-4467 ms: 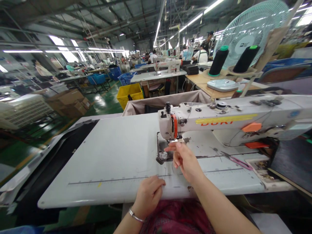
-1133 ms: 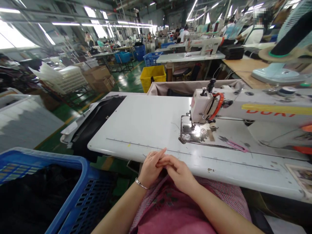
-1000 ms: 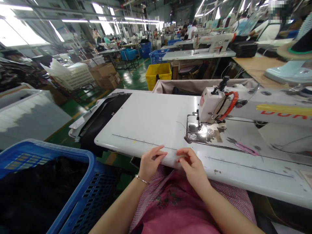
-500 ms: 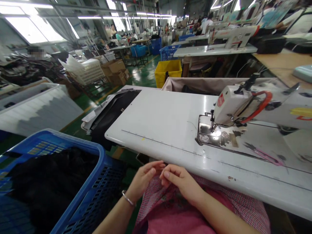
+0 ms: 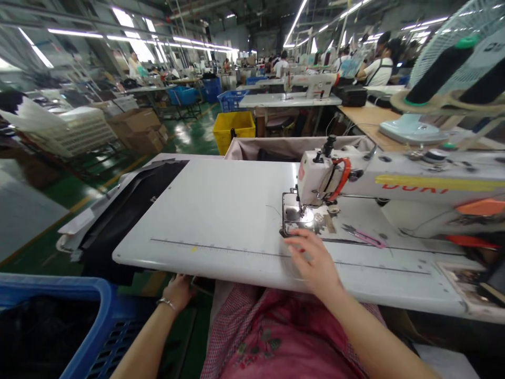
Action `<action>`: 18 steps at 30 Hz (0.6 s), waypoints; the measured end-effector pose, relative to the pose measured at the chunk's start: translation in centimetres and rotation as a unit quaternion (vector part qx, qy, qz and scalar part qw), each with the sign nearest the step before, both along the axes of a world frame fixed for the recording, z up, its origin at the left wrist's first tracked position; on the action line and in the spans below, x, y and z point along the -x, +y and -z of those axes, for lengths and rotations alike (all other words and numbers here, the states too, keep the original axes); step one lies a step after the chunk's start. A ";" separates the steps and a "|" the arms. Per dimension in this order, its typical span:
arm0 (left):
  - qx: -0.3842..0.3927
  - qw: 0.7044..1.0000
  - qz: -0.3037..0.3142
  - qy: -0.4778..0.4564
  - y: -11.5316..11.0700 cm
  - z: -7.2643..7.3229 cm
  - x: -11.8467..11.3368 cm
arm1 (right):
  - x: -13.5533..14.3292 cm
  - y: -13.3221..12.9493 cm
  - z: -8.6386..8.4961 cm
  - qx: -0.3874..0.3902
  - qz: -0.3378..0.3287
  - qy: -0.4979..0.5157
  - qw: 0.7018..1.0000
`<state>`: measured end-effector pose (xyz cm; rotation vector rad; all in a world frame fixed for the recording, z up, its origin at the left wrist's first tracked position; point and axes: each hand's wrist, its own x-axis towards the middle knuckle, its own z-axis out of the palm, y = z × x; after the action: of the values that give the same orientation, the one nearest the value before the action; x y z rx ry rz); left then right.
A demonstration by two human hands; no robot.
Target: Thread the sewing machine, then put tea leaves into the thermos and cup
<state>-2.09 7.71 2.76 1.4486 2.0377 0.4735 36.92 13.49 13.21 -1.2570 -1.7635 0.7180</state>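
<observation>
White sewing table [image 5: 221,210]: right hand [image 5: 315,263] flat, fingers apart; left hand [image 5: 179,291] below, grip unclear.

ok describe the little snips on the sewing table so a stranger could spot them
Start at the white sewing machine on the white table. Just right of its needle plate, beyond the right hand, lie the snips. Their pink handle marks them out.
</observation>
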 end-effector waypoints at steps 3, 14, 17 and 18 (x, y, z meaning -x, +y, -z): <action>0.070 0.995 0.056 0.040 -0.4 -1.0 1.0 | -3.6 3.8 0.7 0.007 0.073 -0.039 0.997; -0.309 0.895 0.321 0.016 3.1 -16.0 -13.1 | -5.6 0.8 0.0 0.176 -0.071 0.065 0.980; -0.280 0.799 0.532 -0.024 6.4 -16.1 -20.6 | -7.0 -1.6 -1.1 0.213 -0.114 0.074 0.968; -0.256 0.784 0.565 -0.029 7.7 -15.6 -22.8 | -7.8 -2.1 -1.4 0.220 -0.118 0.069 0.966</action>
<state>20.72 15.43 18.36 2.5776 0.6616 0.5133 44.69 11.40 14.66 -1.2501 -1.7101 1.3601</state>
